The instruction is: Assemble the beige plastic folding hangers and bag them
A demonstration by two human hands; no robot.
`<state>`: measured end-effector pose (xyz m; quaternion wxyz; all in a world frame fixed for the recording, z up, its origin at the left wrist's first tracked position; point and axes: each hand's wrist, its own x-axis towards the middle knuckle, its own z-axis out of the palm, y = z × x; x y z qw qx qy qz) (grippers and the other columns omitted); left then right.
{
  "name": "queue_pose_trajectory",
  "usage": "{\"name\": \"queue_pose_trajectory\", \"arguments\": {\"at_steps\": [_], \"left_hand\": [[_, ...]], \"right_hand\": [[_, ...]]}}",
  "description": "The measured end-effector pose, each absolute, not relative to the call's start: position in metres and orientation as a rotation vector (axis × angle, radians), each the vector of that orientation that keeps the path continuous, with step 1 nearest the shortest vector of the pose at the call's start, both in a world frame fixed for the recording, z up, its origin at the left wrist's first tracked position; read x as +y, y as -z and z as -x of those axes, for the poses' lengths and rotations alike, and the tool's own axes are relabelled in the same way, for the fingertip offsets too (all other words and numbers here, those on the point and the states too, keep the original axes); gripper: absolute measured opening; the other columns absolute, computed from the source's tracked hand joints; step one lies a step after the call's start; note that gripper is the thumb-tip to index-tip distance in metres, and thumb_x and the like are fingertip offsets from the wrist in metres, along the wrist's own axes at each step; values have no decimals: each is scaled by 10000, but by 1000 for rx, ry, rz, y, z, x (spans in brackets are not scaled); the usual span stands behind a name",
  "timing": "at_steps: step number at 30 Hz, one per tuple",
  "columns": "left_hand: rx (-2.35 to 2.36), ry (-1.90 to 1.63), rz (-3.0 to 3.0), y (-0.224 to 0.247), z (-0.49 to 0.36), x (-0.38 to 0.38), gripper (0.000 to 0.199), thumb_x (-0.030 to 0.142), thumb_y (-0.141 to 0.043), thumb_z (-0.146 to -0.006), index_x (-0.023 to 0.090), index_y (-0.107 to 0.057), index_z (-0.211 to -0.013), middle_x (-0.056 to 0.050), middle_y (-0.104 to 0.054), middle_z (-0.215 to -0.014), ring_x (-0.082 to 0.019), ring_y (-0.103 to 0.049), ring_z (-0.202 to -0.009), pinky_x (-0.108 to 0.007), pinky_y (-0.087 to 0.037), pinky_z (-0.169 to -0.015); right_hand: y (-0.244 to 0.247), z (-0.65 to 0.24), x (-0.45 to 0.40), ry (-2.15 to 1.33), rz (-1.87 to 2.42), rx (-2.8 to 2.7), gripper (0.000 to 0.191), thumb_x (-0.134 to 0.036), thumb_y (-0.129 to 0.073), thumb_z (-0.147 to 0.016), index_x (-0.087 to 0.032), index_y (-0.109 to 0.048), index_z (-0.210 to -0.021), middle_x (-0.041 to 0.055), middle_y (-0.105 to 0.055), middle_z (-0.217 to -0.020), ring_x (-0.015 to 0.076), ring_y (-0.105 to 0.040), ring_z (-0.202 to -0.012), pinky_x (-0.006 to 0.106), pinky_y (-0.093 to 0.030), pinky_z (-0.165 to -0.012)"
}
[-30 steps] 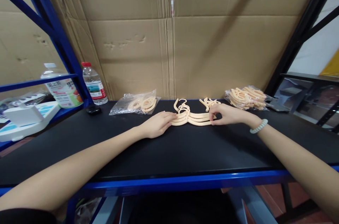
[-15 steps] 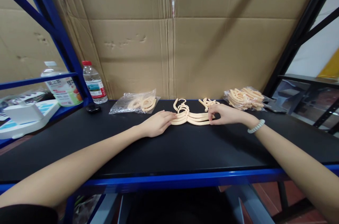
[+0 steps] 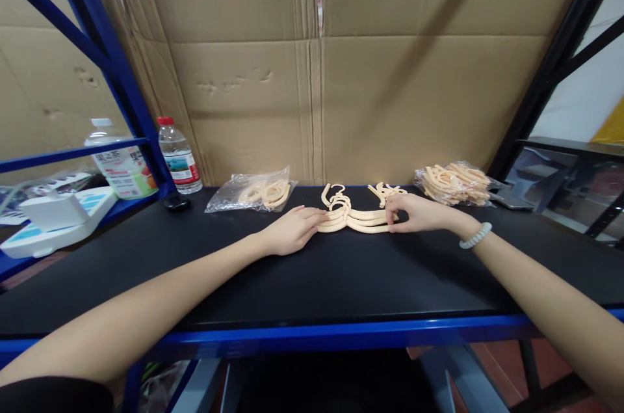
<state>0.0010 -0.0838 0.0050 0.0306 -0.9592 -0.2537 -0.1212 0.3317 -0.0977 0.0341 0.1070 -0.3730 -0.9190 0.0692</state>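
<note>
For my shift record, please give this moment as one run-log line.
Left hand: over left side of beige hangers | Right hand: gripping their right ends | Behind: clear bag, loose beige pieces

The table (image 3: 341,289) bears hangers (image 3: 363,220) between left fingers (image 3: 314,213) and right fingers (image 3: 390,206). Beyond them lie one bag (image 3: 275,193), loose pieces (image 3: 387,190), another bag (image 3: 454,183).

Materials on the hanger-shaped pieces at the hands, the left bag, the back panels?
Hanger-shaped pieces: probably molded plastic, smooth satin; even beige, no visible grain, though painted wood is possible.
Left bag: thin clear plastic film, glossy; wrinkles and glints.
Back panels: likely cardboard, matte; brown, straight creases.
</note>
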Motion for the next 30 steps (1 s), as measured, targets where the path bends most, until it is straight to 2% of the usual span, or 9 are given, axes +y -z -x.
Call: {"name": "queue_pose_trajectory", "arguments": {"at_steps": [11,30], "left_hand": [[-820,355,2925,-6,-1,-87,345,199,-341,-964,192,-490,-1275,-102,-510,-1368,-234,-482,-1242,-450,-321,-1058],[-757,408,2895,-5,-1,-86,334,180,-364,-952,168,-512,-1251,-118,-540,-1324,-231,-504,-1217,-408,-389,-1019]], "right_hand": [[-30,-332,-97,-224,1203,-2660,109,-245,-641,-758,-162,-640,-828,54,-625,-857,179,-569,-791,307,-444,-750],[-27,-332,-96,-275,1189,-2654,92,-234,-595,-781,-159,-632,-819,54,-615,-854,172,-570,-789,299,-455,-731]]}}
